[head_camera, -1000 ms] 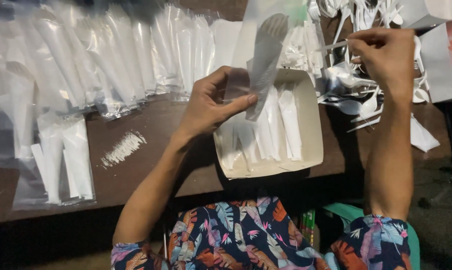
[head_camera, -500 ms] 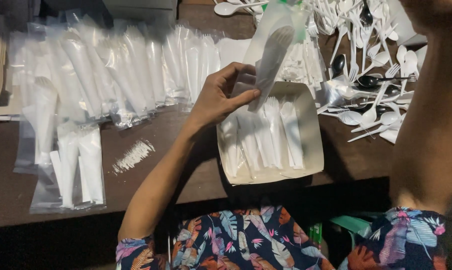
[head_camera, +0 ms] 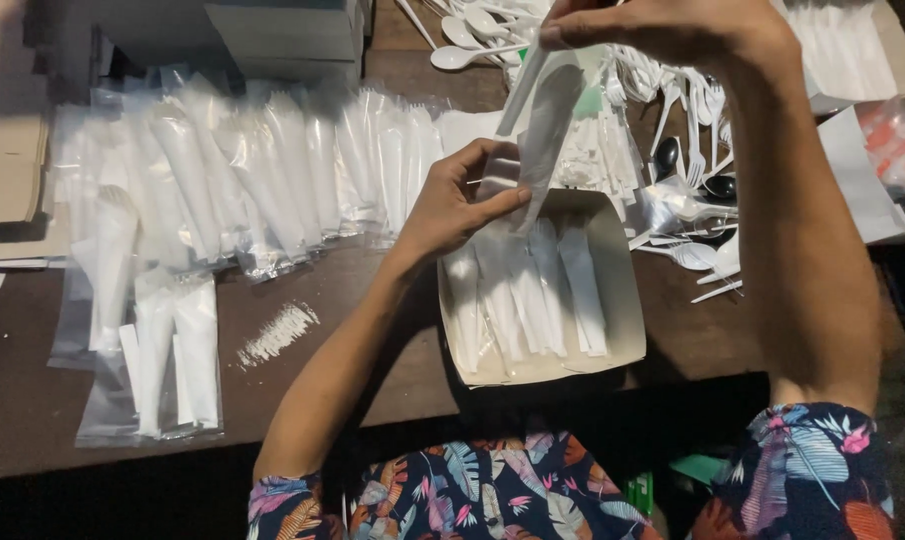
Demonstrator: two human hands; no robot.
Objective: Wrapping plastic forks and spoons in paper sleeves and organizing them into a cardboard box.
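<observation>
Clear plastic sleeve pinched by both hands' fingers, white cardboard tray beneath

White plastic cutlery (clear sleeves), dark brown table, floral-patterned shirt.

A dark brown wooden table carries everything. On its left lies a long row of clear plastic packets with white cutlery inside, and near the edge two more packets. Beside them is a small white pile of toothpicks. At the near middle stands a shallow cardboard tray. Far right, loose white plastic spoons and forks lie scattered.
</observation>
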